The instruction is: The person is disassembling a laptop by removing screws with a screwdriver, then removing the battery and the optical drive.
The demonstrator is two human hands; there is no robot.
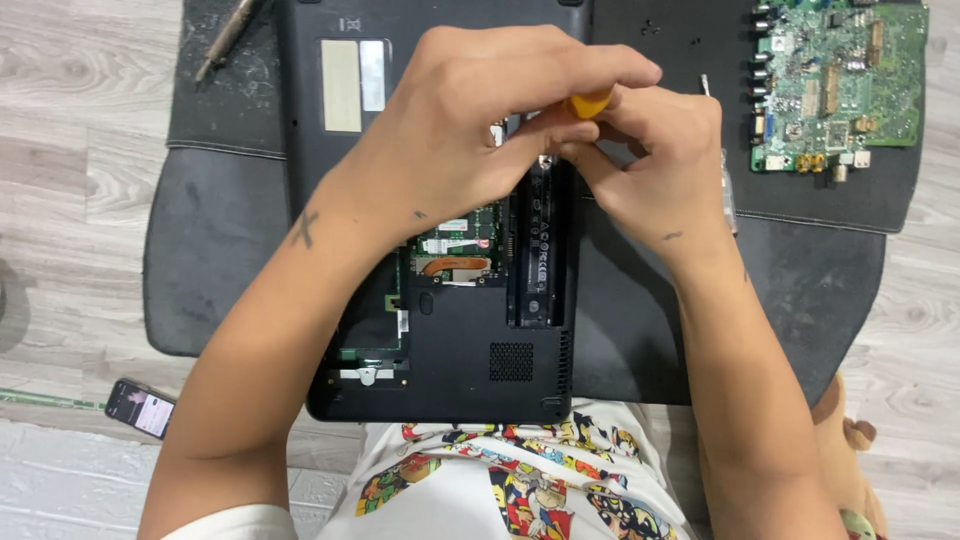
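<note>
A black laptop (470, 370) lies upside down on a dark mat (220, 230), with a bottom panel off and a green board and copper pipe (455, 265) exposed. Both hands meet over its middle right. My left hand (480, 120) and my right hand (655, 170) close together on an orange-handled screwdriver (590, 103), of which only the handle tip shows. The tool's shaft and tip are hidden under my fingers, near the long battery bay (540, 260).
A green circuit board (838, 80) with connectors rests at the mat's far right. A soldering iron (228, 38) lies at the top left. A phone (140, 408) sits on the wooden floor at the lower left. A plush toy (850, 450) is by my right arm.
</note>
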